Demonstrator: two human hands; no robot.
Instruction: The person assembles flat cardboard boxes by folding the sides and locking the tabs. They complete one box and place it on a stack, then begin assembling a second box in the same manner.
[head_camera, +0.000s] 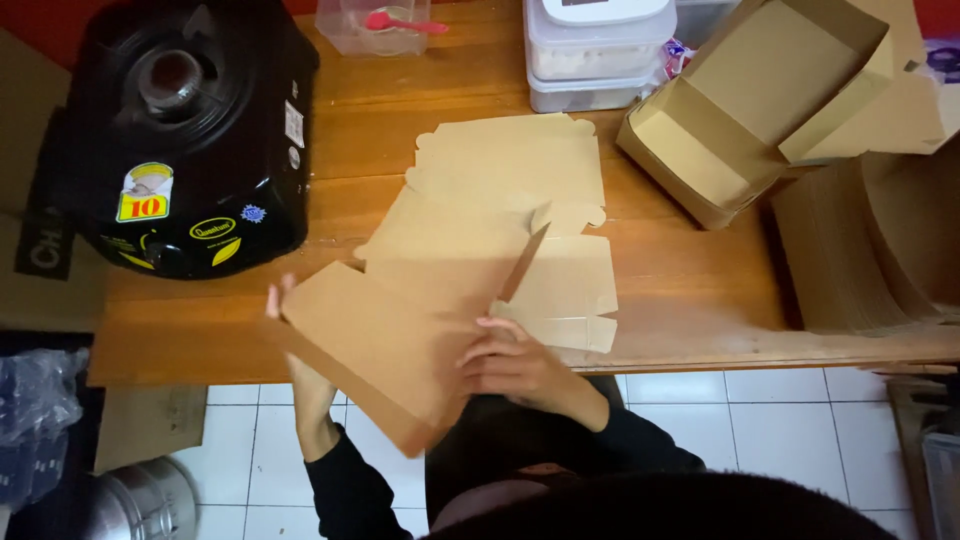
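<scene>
Both hands grip one flat cardboard box blank (400, 330) at the counter (680, 290) edge: left hand (300, 380) fingers curl under its corner, right hand (515, 365) presses a fold, steadying it.

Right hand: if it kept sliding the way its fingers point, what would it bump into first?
The right hand rests on the flat cardboard box blank, fingers pointing up and left across it. Going on, it would probably first meet the raised flap or more of the blank; depth is hard to judge.
</scene>
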